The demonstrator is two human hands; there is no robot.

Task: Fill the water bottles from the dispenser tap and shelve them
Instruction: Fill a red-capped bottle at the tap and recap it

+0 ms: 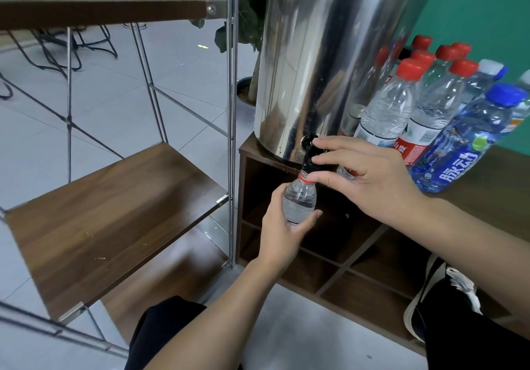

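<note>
Left hand holds bottle under tap.

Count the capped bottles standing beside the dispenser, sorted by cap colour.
Red caps: 6
Blue caps: 2
White caps: 2, one cut off at the frame edge
Total: 10, leaving out reflections in the steel dispenser.

Small clear plastic water bottle, uncapped, upright, partly filled, mouth directly under black dispenser tap at base of polished steel cylindrical dispenser. Capped clear bottles stand beside the dispenser.
</note>
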